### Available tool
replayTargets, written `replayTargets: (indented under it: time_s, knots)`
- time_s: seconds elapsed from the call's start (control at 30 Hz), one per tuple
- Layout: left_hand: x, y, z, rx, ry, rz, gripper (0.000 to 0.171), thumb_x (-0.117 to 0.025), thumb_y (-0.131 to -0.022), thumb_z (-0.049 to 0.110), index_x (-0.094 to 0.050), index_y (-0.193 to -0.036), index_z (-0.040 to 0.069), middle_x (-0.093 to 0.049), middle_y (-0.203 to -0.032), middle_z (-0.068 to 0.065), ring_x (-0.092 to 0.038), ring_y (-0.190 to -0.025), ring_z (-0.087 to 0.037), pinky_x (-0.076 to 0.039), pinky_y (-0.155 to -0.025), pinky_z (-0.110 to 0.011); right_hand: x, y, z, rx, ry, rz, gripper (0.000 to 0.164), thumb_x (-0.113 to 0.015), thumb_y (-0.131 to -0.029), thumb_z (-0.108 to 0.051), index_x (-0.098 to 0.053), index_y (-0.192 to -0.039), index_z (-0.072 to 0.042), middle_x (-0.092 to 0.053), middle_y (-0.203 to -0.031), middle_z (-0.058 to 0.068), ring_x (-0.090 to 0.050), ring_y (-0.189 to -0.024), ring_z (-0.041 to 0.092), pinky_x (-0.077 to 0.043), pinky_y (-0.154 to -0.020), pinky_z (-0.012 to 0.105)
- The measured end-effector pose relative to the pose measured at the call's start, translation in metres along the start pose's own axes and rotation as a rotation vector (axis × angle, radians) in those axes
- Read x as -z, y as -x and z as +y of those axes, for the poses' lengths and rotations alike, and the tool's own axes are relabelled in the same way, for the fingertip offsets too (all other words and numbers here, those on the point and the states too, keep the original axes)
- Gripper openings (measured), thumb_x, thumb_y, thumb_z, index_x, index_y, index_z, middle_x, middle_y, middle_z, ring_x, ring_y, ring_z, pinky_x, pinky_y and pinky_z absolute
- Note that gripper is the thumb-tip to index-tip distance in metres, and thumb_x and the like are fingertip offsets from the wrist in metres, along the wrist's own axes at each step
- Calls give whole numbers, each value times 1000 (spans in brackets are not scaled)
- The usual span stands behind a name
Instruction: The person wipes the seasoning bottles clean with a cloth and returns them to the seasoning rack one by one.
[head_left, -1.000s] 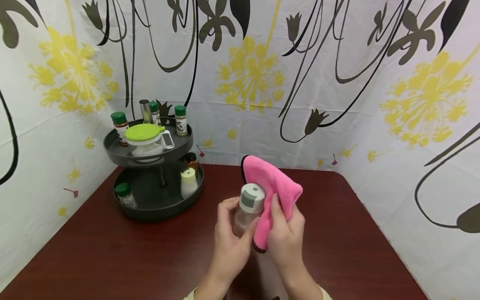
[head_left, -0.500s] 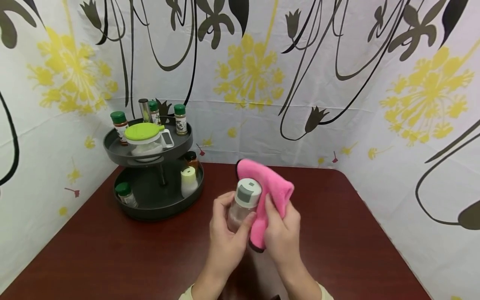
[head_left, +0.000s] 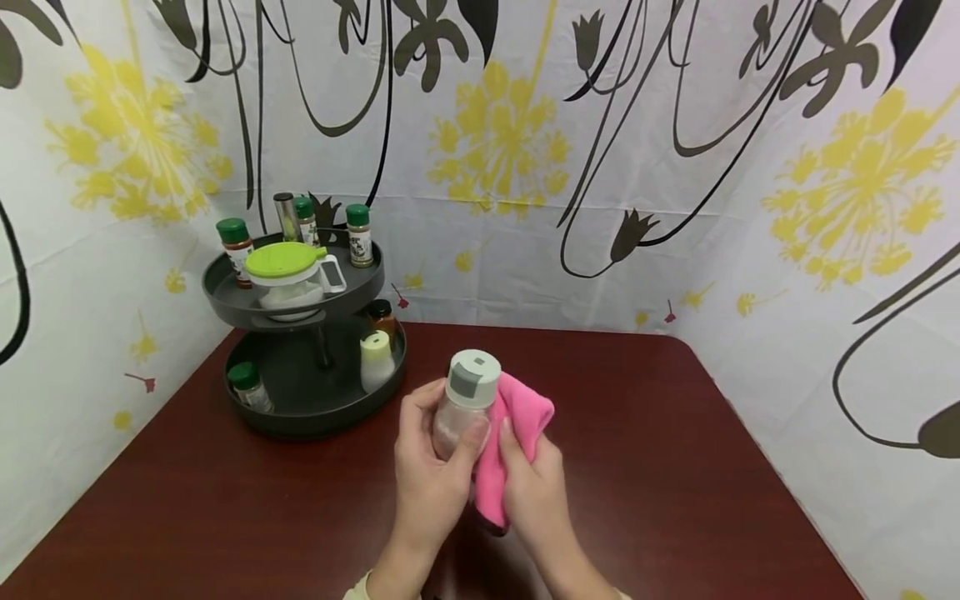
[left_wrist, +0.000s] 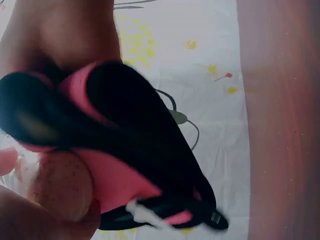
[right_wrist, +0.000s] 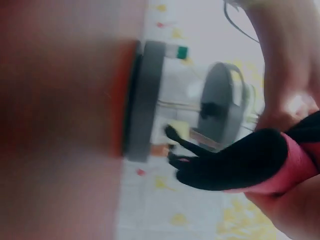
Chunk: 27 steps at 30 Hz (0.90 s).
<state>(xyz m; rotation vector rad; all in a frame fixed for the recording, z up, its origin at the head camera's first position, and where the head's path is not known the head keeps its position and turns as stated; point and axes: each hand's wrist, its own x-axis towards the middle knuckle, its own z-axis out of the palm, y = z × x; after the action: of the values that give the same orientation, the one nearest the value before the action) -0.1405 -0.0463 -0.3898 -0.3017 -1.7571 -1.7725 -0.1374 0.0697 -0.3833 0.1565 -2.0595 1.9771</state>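
Over the middle of the table, my left hand (head_left: 431,479) grips a clear spice shaker (head_left: 455,421) with a pale grey-green lid, held upright but slightly tilted. Its round base (left_wrist: 64,187) shows in the left wrist view, with fingers around it. My right hand (head_left: 536,487) pinches a folded cloth (head_left: 521,408), pink with a black edge, against the shaker's right side. Seen from the left wrist, the cloth's black underside (left_wrist: 145,130) hangs beside the shaker. In the right wrist view, the cloth's black fold (right_wrist: 240,162) sticks out from the right hand.
A two-tier dark grey turntable rack (head_left: 311,421) stands at the back left. Green-capped spice jars (head_left: 360,237) and a lime-lidded pot (head_left: 285,271) sit on its upper tier. A white shaker (head_left: 377,362) is below. Patterned fabric (head_left: 637,167) backs the brown table (head_left: 660,467).
Both hands have moved left with the shaker and the cloth. The cloth now sits lower and partly behind the shaker, its upper corner no longer raised above the lid.
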Motion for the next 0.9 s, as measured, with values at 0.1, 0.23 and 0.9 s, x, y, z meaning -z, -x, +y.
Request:
replayTargets:
  time_s: [0.1,0.23,0.9]
  knots:
    - [-4,2,0,29,-23,-37,54,-83,-92,9,-55,-137,13,-65,-138,-1,-63,-129,-17,-57,-104,-38,8,-7,-20,59,3,59,27,-59,-109,-15,-70,-123,5,-74,-99,20,-69,-80,8,-58,-74,22]
    - [-10,7,-3,22,-19,-66,51,-82,-91,5,-56,-134,11,-64,-137,-3,-63,-130,-16,-55,-107,-35,11,-8,-39,267,-17,169,22,-60,-106,-7,-70,-118,8,-73,-103,21,-68,-89,8,-57,-83,18]
    - [-7,4,0,20,-23,-46,51,-82,-90,1,-56,-133,11,-65,-135,-2,-64,-129,-17,-57,-105,-34,5,-8,-36,215,-65,147,28,-57,-109,-13,-69,-125,6,-73,-110,17,-69,-96,11,-58,-87,18]
